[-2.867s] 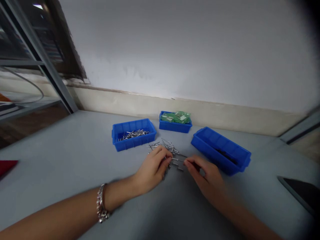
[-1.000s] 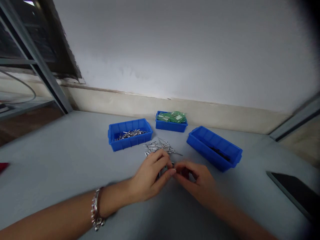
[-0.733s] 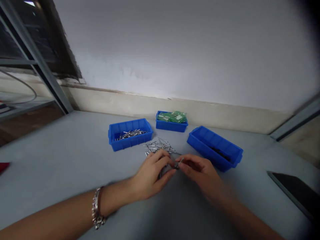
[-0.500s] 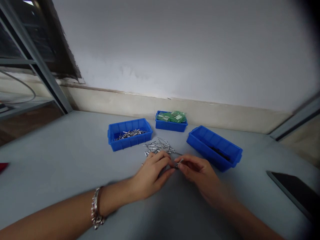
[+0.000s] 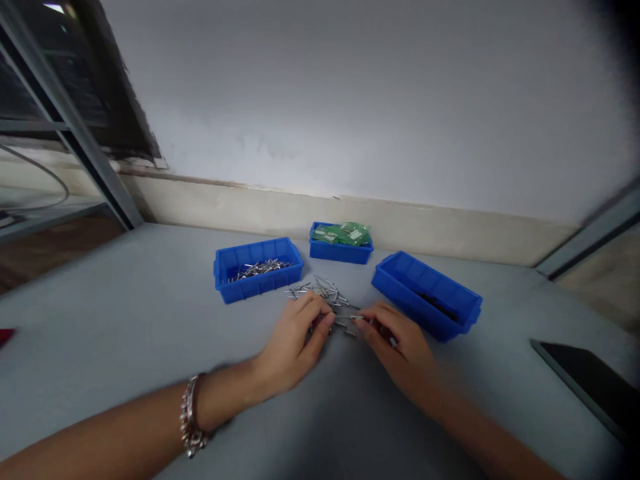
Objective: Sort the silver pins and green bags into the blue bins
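Between my two hands a thin metal rivet (image 5: 356, 318) lies roughly level. My right hand (image 5: 400, 343) pinches its thicker end between thumb and fingertips. The fingers of my left hand (image 5: 300, 340) are pressed together at the thin end of the same piece. Behind and beneath the fingers a loose pile of silvery rivets (image 5: 327, 291) is spread on the grey table (image 5: 240, 427), partly hidden by my left hand. A few more pieces lie just between the hands.
A blue bin (image 5: 260, 287) with metal pieces stands left of the pile. Behind it, another blue bin (image 5: 341, 252) holds green bags (image 5: 345, 233). At the right, a third blue bin (image 5: 425, 300) has dark small parts. A dark flat object (image 5: 585, 380) lies far right.
My left hand has moved left, away from my right hand, opening a gap in which the rivet and more loose pieces show. My right hand has barely shifted.
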Available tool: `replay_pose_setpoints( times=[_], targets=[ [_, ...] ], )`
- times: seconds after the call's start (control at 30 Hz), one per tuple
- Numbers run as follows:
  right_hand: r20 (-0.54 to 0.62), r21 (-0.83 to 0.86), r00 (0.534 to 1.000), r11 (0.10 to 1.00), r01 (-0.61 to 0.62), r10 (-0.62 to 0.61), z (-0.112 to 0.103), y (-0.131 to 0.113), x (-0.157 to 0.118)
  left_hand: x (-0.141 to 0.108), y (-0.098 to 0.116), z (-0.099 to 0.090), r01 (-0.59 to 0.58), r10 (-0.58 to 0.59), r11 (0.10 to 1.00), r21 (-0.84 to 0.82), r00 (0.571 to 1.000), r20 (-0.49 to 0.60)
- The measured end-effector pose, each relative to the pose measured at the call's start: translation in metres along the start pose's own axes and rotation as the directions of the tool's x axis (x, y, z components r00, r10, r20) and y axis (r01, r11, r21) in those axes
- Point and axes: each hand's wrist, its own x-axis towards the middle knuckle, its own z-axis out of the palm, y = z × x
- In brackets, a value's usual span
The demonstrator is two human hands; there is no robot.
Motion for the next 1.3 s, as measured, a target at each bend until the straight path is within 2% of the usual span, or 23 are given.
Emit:
replay_pose_setpoints(
  times=[0.17,0.37,0.6,0.93,1.3],
  targets=[
    [0.036,-0.037,0.999,0.999,0.006,-0.004,-0.0025,-0.0012,0.0012,-0.0006,-0.0012,0.0012,-0.009,0.009,1.0,-0.008,1.0,0.025],
    [0.013,-0.052,1.0,0.999,0.01,-0.01,-0.0037,-0.0027,0.0011,-0.0009,-0.001,0.0009,-0.006,0.007,1.0,-0.019,0.998,0.056],
    [0.094,-0.055,0.996,0.998,0.002,0.003,-0.0027,-0.0018,0.0005,0.0,0.0001,0.0,-0.029,0.029,0.999,-0.019,0.999,-0.016],
    [0.091,-0.039,0.994,0.997,0.062,-0.058,-0.0035,-0.001,-0.0008,0.0005,0.0003,-0.0002,-0.019,0.019,1.0,0.008,0.997,-0.077],
    [0.092,-0.063,0.995,0.996,0.055,-0.049,-0.0029,0.0009,-0.0001,-0.0001,0.002,-0.0008,-0.016,0.015,1.0,-0.002,0.998,-0.067]
  ],
)
